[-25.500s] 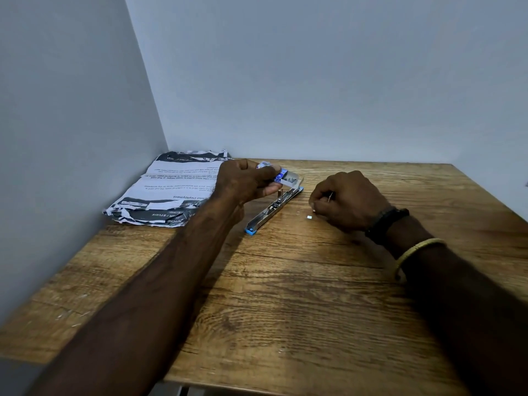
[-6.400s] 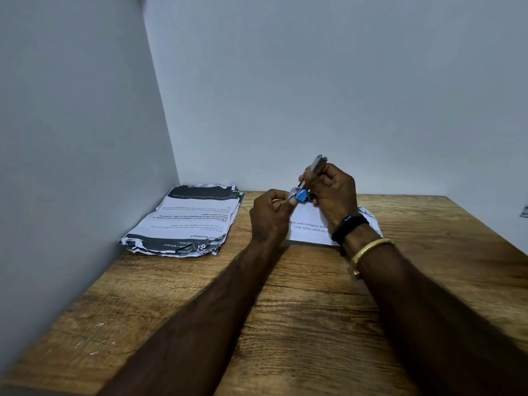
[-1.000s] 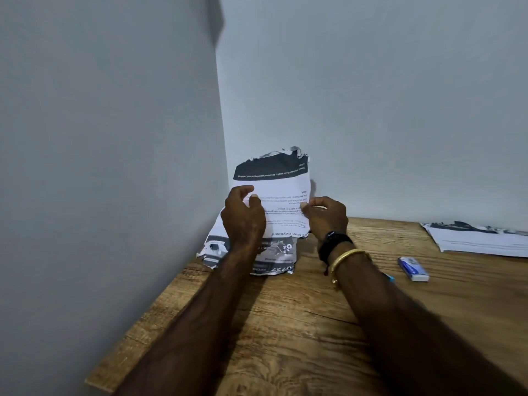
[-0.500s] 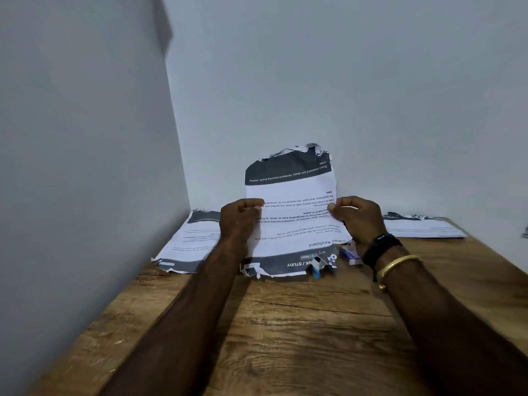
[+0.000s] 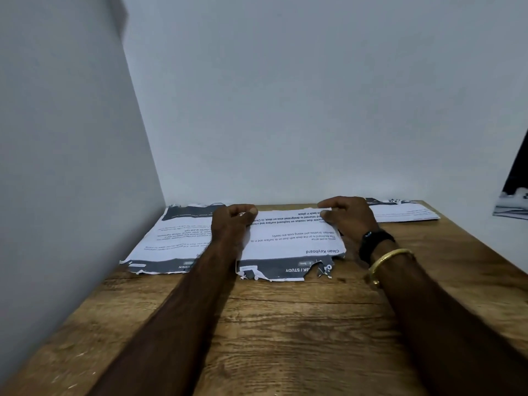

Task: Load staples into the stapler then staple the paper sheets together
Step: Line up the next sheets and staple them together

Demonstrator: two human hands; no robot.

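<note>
Both hands meet the far edge of the paper sheets, which lie flat on the table. The left hand curls its fingers onto that edge, and the right hand pinches it, I judge to square the sheets for stapling. I cannot see the stapler. No box shows; a second pile lies just beside, and another stack far right.

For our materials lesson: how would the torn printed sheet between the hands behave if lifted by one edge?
The sheet probably flops, being thin and lying flat on the table. Its ragged near edge suggests it tears easily if tugged. Likely light: the left hand and right hand merely pinch its far edge.
</note>
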